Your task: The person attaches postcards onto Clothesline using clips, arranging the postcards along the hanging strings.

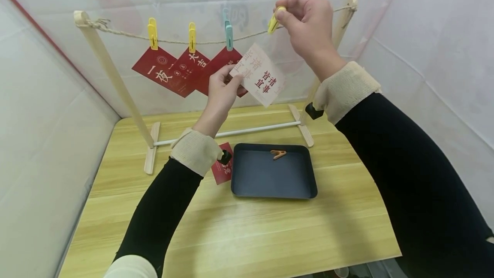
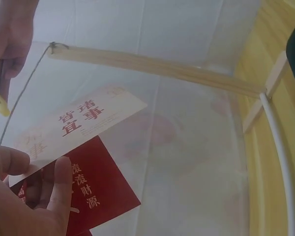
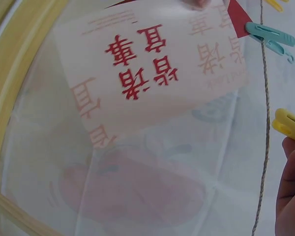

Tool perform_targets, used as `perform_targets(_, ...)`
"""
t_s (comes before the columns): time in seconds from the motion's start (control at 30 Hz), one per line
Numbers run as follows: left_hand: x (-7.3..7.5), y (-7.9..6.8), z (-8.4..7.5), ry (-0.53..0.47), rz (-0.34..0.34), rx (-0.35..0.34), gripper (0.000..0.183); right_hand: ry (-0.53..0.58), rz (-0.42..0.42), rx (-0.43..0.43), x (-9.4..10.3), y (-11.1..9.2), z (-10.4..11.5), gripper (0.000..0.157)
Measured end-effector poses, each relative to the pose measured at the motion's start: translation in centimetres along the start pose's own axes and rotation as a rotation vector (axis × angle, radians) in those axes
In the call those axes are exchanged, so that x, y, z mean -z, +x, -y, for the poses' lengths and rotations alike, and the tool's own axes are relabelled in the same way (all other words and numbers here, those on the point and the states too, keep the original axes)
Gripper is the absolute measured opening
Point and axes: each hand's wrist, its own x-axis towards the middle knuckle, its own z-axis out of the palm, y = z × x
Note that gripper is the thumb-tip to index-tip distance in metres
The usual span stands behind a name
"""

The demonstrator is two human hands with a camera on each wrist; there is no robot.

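Observation:
My left hand (image 1: 223, 87) pinches a pale pink card (image 1: 264, 78) with red characters by its left corner, just below the rope (image 1: 252, 35). In my right hand (image 1: 308, 22) is a yellow clothespin (image 1: 274, 20), held between thumb and fingers close beside the rope. The right wrist view shows the tip of this clothespin (image 3: 287, 123) near the rope, apart from the card. Red cards (image 1: 156, 64) hang to the left, held by two yellow clothespins (image 1: 192, 37) and a teal clothespin (image 1: 229, 37). The left hand partly covers the nearest red card (image 2: 101, 187).
A wooden rack has a left post (image 1: 112, 80), a right post (image 1: 344, 25) and a white bottom bar (image 1: 258, 130). On the table (image 1: 270, 231) stands a dark tray (image 1: 274, 194) with an orange clothespin (image 1: 278, 154) inside. Another red card (image 1: 222, 174) lies left of the tray.

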Motion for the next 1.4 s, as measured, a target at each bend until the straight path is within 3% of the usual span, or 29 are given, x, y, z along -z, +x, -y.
perform_targets(0.3, -0.3, 0.2, 0.0, 0.006, -0.011, 0.011, 0.026, 0.103, 0.015, -0.078, -0.6, -0.1, 0.6, 0.010)
perform_targets(0.7, -0.4, 0.3, -0.5, 0.016, -0.005, 0.023, 0.026, -0.117, 0.063, -0.014, -1.7, 0.0, -0.6, 0.016)
perform_targets(1.03, -0.5, 0.3, -0.6, 0.002, -0.007, 0.065, 0.025, -0.232, 0.175, 0.051, -2.2, -0.4, -0.9, 0.020)
perform_targets(1.4, -0.5, 0.3, -0.2, 0.005, -0.004, 0.073, 0.029, -0.368, 0.305, -0.009, -2.0, -0.5, -1.2, 0.041)
